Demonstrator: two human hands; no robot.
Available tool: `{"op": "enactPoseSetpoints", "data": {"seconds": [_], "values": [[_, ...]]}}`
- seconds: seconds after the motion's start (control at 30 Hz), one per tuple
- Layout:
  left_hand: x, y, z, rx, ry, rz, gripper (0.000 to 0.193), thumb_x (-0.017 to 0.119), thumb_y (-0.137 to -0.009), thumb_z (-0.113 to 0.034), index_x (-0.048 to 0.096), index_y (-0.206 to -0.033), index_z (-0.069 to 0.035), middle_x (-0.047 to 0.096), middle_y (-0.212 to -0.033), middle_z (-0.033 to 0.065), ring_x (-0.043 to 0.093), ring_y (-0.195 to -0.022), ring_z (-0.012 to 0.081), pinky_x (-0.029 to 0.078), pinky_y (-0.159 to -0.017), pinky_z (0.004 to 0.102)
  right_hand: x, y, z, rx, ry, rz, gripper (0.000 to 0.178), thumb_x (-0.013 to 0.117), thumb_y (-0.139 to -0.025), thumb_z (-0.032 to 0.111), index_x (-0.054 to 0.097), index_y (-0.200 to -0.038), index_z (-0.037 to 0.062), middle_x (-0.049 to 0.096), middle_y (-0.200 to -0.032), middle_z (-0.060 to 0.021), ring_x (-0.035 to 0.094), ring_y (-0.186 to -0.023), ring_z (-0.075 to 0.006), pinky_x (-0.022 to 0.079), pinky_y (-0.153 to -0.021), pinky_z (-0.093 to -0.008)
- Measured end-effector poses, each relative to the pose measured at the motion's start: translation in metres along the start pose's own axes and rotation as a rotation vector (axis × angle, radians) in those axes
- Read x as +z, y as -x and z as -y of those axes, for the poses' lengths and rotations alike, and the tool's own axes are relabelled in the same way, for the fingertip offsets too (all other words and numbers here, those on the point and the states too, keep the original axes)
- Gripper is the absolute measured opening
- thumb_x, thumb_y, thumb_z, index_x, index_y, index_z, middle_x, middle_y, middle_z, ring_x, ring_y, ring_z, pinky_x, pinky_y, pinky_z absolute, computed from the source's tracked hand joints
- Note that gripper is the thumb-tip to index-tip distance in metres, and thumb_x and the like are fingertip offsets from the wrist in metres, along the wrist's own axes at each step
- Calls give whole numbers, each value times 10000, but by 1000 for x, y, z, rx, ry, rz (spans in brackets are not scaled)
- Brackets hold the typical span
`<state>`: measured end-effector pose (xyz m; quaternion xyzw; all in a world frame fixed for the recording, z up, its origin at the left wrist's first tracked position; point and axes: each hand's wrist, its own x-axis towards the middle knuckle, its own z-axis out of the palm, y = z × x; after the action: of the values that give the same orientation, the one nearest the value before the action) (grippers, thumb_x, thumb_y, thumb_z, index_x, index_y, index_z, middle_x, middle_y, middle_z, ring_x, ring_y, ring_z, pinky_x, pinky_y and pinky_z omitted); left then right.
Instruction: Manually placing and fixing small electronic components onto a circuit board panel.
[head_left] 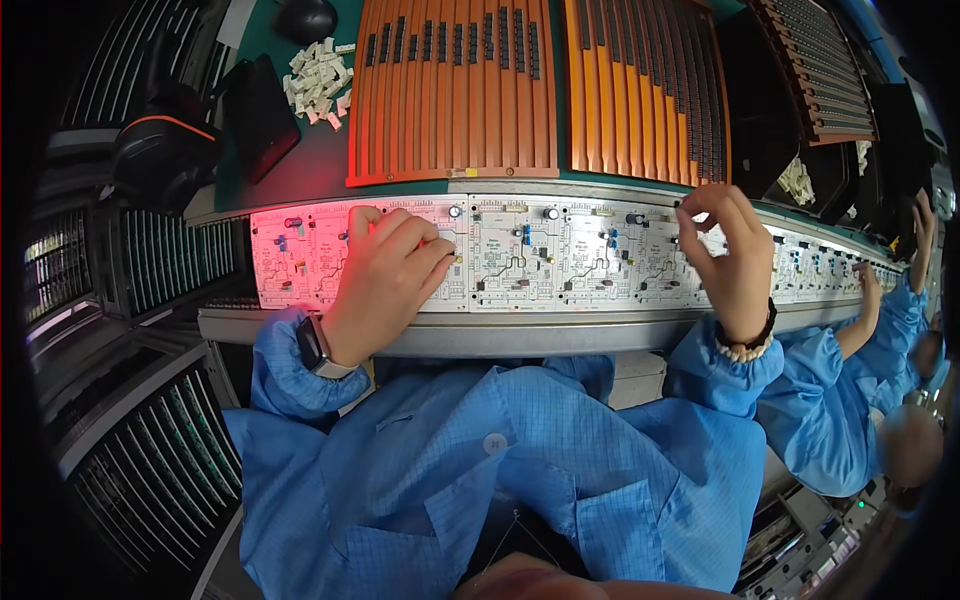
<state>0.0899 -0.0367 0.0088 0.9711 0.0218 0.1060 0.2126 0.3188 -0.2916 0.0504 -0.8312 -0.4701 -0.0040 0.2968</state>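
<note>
A row of white printed circuit boards [515, 290], carrying small blue and dark parts, lies along the rail before me. My left hand [385, 275] is over the boards on the left, partly in red light, its fingers curled together. A small dark bit shows by its fingertips, too small to name. Farther right, my right hand [735, 250] hovers at the boards with thumb and index finger pinched at the far edge. Whatever is in that pinch is too small to make out. My hand and fingers hide parts of the boards beneath them.
Behind the boards stand two orange slotted trays [450, 110] [640, 130] of black components. A heap of white connectors [318, 80] lies at far left, near a black box [258, 115]. Slotted racks [150, 480] flank the left. Co-workers' blue sleeves [815, 400] are at the right.
</note>
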Motion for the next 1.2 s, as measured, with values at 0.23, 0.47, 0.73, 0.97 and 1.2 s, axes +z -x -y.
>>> {"op": "enactPoseSetpoints", "data": {"seconds": [0.23,0.47,0.73,0.97,1.2], "values": [[-7,-13,-10,87,-238,175,123,661,-818,-99,673,-926,-41,596,-883,33,568,-890,201,358,-837,405,19,21,26,-15,-265,191,226,691,-757,-102,588,-933,-6,666,-992,-135,663,-774,-206,527,-677,-294],[3,0,-16,200,-272,124,147,599,-801,-93,650,-885,16,557,-864,74,542,-885,211,376,-854,415,48,32,42,84,-458,275,283,665,-800,-82,616,-1067,1,645,-956,-119,657,-831,-216,528,-744,-295],[1,5,-20,127,-268,114,294,675,-845,-149,674,-1079,29,603,-961,51,554,-951,201,387,-845,414,54,30,43,185,-855,374,270,605,-894,-83,592,-1161,-49,680,-1070,-139,676,-1021,-200,547,-871,-323],[0,-7,-43,56,185,-170,406,802,-703,-74,718,-1100,-72,613,-936,40,567,-851,226,381,-795,383,62,31,66,370,-1297,345,242,604,-943,-45,554,-1180,-57,680,-1099,-152,653,-1084,-198,505,-951,-294],[12,-7,-45,80,303,-262,342,821,-663,-47,761,-996,-96,621,-874,29,567,-820,213,392,-755,352,78,36,68,541,-1509,332,201,594,-954,-55,552,-1150,-42,680,-1115,-120,634,-1070,-126,505,-943,-258]]}}
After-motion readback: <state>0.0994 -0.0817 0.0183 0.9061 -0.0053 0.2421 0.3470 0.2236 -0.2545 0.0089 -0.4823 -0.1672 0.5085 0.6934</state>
